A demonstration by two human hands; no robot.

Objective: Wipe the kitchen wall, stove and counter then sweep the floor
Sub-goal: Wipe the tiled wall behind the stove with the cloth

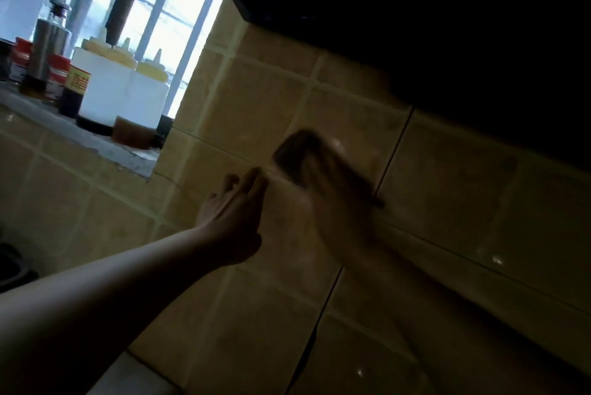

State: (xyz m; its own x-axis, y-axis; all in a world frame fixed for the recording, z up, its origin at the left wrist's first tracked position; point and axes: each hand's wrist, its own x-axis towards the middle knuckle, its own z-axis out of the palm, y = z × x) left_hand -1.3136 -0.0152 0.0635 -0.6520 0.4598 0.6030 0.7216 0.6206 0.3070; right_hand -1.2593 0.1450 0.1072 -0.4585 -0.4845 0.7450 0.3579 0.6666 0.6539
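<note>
On wall tile, mid-frame: right hand [332, 202], badly motion-blurred, pressed over a dark cloth [295, 151]. Grip detail lost in blur; fingers appear laid over cloth w/ its dark edge sticking out past fingertips, so judged as holding cloth against tile, not certain.

Item 2: left hand [233, 218], fingers straight & together, holding nothing, fingertips at or just touching wall [447, 177] beside cloth. Reads as bracing; contact can't be confirmed.

Item 3: wall, beige glazed tiles w/ pale grout, 1 dark seam running down just right of cloth. Glossy highlights lower right.

Item 4: dark overhang [415, 10] above, likely hood or cabinet; underside in shadow, no detail.

Item 5: window ledge [96, 142] upper left, well apart from hands: steel oil bottle [48, 42], dark sauce bottle w/ yellow label [75, 90], 2 white squeeze bottles w/ yellow caps [121, 87]. Window [179, 10] behind, bright.

Step in hand (judged): wall wipe, 1st of 4 parts; stove, counter & floor not in view here.

Doing it well: keep cloth flat, firm even pressure, overlapping passes; work top down so drips get caught; run along grout lines & dark seam where grease sits; reach up under overhang edge; stay off ledge so bottles aren't knocked.
</note>
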